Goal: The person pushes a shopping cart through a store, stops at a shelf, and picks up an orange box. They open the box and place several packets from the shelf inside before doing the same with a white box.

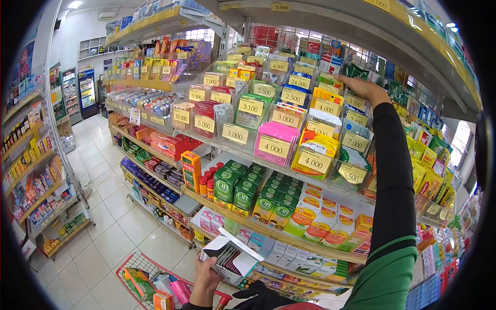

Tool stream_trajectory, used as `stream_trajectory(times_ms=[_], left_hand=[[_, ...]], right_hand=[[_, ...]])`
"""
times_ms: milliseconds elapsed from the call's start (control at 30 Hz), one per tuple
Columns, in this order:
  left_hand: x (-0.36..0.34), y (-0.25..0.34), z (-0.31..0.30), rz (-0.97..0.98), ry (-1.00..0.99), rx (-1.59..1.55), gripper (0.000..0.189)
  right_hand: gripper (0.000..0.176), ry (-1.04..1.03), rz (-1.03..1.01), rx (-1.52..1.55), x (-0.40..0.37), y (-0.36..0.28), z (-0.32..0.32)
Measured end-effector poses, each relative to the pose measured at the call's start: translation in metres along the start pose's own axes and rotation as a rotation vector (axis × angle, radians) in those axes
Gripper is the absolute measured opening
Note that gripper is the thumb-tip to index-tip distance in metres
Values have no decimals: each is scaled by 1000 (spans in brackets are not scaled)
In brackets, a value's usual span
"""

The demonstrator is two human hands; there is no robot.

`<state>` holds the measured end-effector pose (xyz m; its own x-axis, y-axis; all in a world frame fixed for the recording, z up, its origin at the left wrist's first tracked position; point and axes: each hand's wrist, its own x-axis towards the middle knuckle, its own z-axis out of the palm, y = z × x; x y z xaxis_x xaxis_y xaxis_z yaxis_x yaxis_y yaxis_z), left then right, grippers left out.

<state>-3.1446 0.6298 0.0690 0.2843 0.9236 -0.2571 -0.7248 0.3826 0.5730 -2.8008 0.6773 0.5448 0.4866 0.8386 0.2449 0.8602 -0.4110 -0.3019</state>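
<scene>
Right hand (364, 88) rests on stocked shelves (258, 228) above white tiled floor (108, 227).

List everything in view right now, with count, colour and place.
open box: one, white, packets inside, low in front of the shelves
clear bins: many, yellow price tags, upper tiers
green boxes: many, green, middle shelf
orange carton: one, orange, left end of the middle shelf
red-capped bottles: several, beside the orange carton
shopping cart: one, red wire, bottom left, colourful packs inside
floor: white tiles, aisle on the left
left hand: one, holds the open box from below
right hand: one, black sleeve, raised to the top row of clear bins
</scene>
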Motion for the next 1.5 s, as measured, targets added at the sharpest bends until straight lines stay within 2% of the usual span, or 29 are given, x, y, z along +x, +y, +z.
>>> stream_trajectory(times_ms=[133, 200, 233, 300, 433, 500, 533, 567, 600, 633, 667, 700, 767, 800, 833, 867, 900, 967, 1000, 1067, 1100, 1167, 1267, 1400, 1500], left_hand=[[-3, 3, 4, -45, 73, 36, 66], [-3, 3, 3, -66, 73, 32, 67], [-3, 2, 2, -68, 75, 33, 67], [-1, 1, -3, -59, 21, 32, 66], [2, -3, -13, -13, 4, 10, 63], [-1, 2, -8, 49, -144, 17, 61], [-5, 6, -4, 47, -139, 21, 60], [-10, 8, 4, 27, -34, -104, 54], [-11, 14, 6, 24, -170, -79, 60], [-9, 11, 4, 55, -145, -54, 69], [-21, 16, 17, 22, -35, -66, 76], [-28, 21, 26, 3, -32, -61, 78], [-35, 23, 35, 53, -113, -80, 79], [-35, 24, 35, 52, -166, -70, 79], [-39, 24, 38, 48, -167, -71, 79], [-45, 24, 43, 48, -172, -71, 80], [-51, 23, 46, 44, -165, -67, 80], [-61, 21, 54, 71, -154, -42, 81], [-66, 21, 57, 73, -152, -38, 81], [-76, 19, 61, 32, -166, 3, 83], [-80, 17, 63, 31, -194, -19, 84], [-83, 11, 60, 28, -233, 0, 84], [-90, 6, 61, 33, -290, 57, 86], [-98, 6, 64, 3, -325, 70, 91], [-102, 6, 65, -29, -315, 106, 91]], right_hand=[[81, 82, -22, -24, 12, 11, 2], [71, 147, -146, -36, 15, 15, -1], [71, 145, -144, -36, 15, 16, -3], [67, 215, -201, -170, 15, 18, -9], [62, 255, -235, -238, 15, 27, -19], [54, 491, -318, -285, 9, 20, -21], [45, 639, -526, -279, 21, 27, -21], [38, 615, -622, -351, 0, 5, -23], [32, 627, -762, -385, -14, -11, -22], [25, 513, -845, -345, -43, -34, -16], [20, 438, -981, -193, -65, -50, 1], [16, 288, -1024, -45, -95, -63, 20], [13, 218, -1214, -88, -152, -75, 65], [10, -4, -1189, -29, -185, -80, 84], [11, -278, -1140, -104, -205, -80, 102], [11, -429, -1150, -91, -229, -79, 122], [12, -479, -1291, -190, -245, -70, 147], [18, -837, -1295, -191, -270, -61, 188], [18, -836, -1298, -186, -277, -52, 204], [15, -441, -1354, -122, -287, -40, 223], [15, -444, -1355, -117, -286, -36, 224], [14, -215, -1227, -112, -279, -33, 223], [12, -130, -1278, -105, -270, -20, 235], [11, -312, -1242, -195, -272, -15, 231], [10, -314, -1227, -194, -272, -14, 228]])
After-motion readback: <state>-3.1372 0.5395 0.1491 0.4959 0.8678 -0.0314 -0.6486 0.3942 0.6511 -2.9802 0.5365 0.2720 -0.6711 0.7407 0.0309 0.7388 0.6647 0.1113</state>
